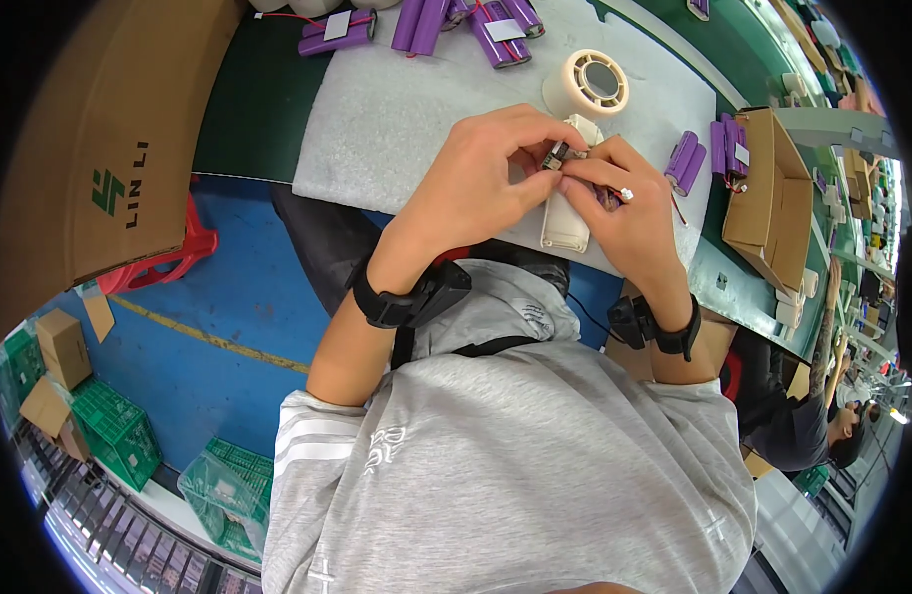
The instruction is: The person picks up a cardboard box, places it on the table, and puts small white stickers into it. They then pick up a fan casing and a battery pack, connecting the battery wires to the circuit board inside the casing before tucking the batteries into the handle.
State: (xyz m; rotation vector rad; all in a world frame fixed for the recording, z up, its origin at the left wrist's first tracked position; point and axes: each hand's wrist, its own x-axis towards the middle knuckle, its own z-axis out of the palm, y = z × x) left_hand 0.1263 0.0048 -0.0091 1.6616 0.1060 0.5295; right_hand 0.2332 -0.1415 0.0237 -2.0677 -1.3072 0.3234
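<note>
My left hand (486,173) is closed, pinching a small dark part (553,158) like a little circuit board between thumb and fingertips. My right hand (624,213) meets it from the other side, fingers closed on thin wires. A white plug (623,195) pokes out between those fingers. Under both hands lies a cream plastic housing (565,228), its handle toward me and partly covered. Just beyond stands a round cream piece (587,82) with a ring of slots and a grey centre. The wires' far ends are hidden by my fingers.
Purple battery packs (421,25) lie at the far side of the white foam mat (377,129); another purple pack (685,162) is at right. A cardboard box (771,198) holds more beside it. At left stand a large carton (109,139) and red stool (179,247). A co-worker (798,436) sits right.
</note>
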